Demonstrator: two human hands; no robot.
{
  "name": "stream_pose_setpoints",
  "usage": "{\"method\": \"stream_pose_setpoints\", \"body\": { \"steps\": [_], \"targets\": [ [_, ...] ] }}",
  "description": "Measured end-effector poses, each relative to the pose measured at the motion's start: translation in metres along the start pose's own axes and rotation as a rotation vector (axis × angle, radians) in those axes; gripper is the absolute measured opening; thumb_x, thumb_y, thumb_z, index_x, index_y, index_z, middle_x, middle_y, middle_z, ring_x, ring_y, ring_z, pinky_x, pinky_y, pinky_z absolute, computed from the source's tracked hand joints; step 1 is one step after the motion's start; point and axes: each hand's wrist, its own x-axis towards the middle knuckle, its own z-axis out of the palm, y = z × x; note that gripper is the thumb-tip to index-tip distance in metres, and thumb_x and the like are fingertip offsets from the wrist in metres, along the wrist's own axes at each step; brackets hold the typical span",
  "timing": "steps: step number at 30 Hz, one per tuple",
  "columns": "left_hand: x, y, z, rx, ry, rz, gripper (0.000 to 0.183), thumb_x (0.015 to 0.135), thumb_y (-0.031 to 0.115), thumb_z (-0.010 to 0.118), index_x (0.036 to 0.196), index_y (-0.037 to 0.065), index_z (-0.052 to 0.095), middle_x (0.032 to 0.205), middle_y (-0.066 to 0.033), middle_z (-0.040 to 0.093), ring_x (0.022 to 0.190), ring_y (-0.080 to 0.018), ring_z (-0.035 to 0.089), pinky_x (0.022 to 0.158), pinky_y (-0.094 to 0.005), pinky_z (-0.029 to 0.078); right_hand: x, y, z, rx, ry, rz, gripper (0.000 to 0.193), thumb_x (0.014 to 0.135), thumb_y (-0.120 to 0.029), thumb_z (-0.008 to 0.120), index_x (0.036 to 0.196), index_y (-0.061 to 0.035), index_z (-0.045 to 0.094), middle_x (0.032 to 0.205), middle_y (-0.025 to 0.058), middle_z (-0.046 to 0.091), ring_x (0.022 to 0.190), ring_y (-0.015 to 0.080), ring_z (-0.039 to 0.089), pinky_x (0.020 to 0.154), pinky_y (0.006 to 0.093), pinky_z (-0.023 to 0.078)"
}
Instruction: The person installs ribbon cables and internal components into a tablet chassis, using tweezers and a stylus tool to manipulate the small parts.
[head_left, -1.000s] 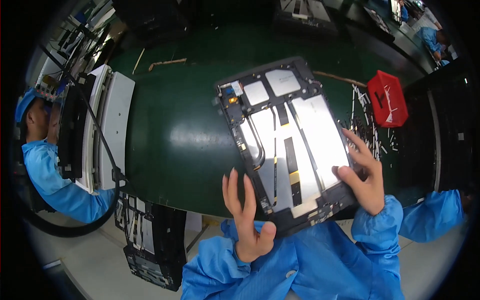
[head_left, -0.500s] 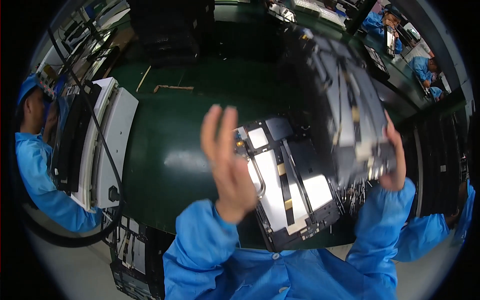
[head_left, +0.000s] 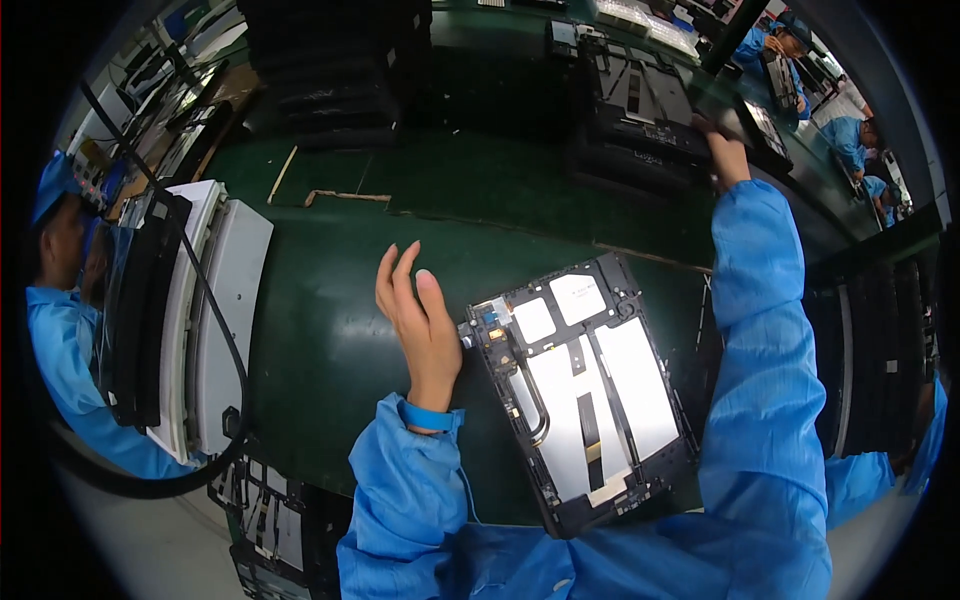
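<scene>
Out at the far right, the right hand [head_left: 724, 152] is at the corner of the upper device [head_left: 640, 92], which sits on a low dark stack [head_left: 622, 168]. Blur and the angle hide those fingers, so I can't tell whether they pinch the corner or merely rest against it. To do this placement well, I'd say keep the unit level, line its edges up with the stack below, and let go only once it sits flat; pressure belongs on the frame, away from the ribbon strips.

Now closer in: the near device [head_left: 640, 385] lies askew on the green worktop [head_left: 330, 390], right in front of the body (bright metal plates, shining hard under the lights). The left hand [head_left: 428, 335] is just beside its upper left edge, fingers loosely spread, holding nothing; contact there is hard to judge. The right forearm stretches past the other side, leaving that near device between the two arms and well short of the right hand.
</scene>
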Motion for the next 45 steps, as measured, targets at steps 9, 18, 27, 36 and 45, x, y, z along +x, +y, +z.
{"method": "stream_pose_setpoints", "body": {
  "steps": [9, 18, 27, 36, 45],
  "targets": [
    [0.0, -0.001, 0.001, 0.046, -0.035, 0.014, 0.044, 0.1, 0.035, 0.029, 0.114, 0.006, 0.058, 0.134, -0.0156, 0.036, 0.125, -0.0278, 0.036, 0.105, -0.0366, 0.025, 0.014, 0.02, -0.015, -0.172, -0.112, -0.063, 0.048, 0.08, -0.024, 0.066, 0.122, -0.0012, 0.056, 0.113, 0.0136, 0.062, 0.099, 0.0202, 0.058, 0.088, 0.0287, 0.044],
    [-0.001, -0.007, 0.014, -0.073, -0.039, 0.049, 0.042, 0.1, 0.031, 0.03, 0.11, 0.004, 0.061, 0.131, -0.0166, 0.041, 0.124, -0.0285, 0.036, 0.104, -0.0372, 0.025, -0.009, 0.006, -0.042, -0.416, 0.023, -0.326, 0.044, 0.085, -0.042, 0.057, 0.102, -0.0024, 0.066, 0.093, 0.0174, 0.067, 0.089, 0.0313, 0.064, 0.081, 0.0366, 0.047],
    [0.001, -0.011, -0.003, -0.106, -0.008, -0.018, 0.056, 0.099, 0.044, 0.024, 0.114, 0.003, 0.059, 0.133, -0.0166, 0.043, 0.124, -0.0262, 0.038, 0.104, -0.0389, 0.025, -0.264, -0.079, -0.091, -0.759, -0.534, -0.248, 0.009, 0.077, -0.008, 0.06, 0.085, -0.0035, 0.062, 0.074, 0.0157, 0.064, 0.074, 0.032, 0.064, 0.067, 0.0396, 0.052],
    [-0.013, 0.001, -0.007, -0.318, 0.013, -0.136, 0.052, 0.099, 0.042, 0.027, 0.118, 0.003, 0.056, 0.132, -0.0109, 0.046, 0.127, -0.0234, 0.036, 0.106, -0.0408, 0.023, -0.348, -0.015, -0.127, -1.044, -0.672, 0.101, 0.017, 0.074, -0.015, 0.064, 0.084, -0.002, 0.06, 0.068, 0.0183, 0.062, 0.067, 0.037, 0.061, 0.062, 0.0443, 0.049],
    [-0.105, 0.063, -0.048, -0.433, 0.072, -0.148, 0.041, 0.099, 0.032, 0.033, 0.115, -0.001, 0.052, 0.126, -0.0162, 0.049, 0.119, -0.0245, 0.044, 0.102, -0.0374, 0.03, -0.339, -0.017, -0.166, -0.575, -0.474, 0.114, 0.012, 0.078, -0.009, 0.063, 0.085, -0.0002, 0.067, 0.078, 0.0175, 0.066, 0.068, 0.0312, 0.064, 0.062, 0.0353, 0.049]
  ]
}}
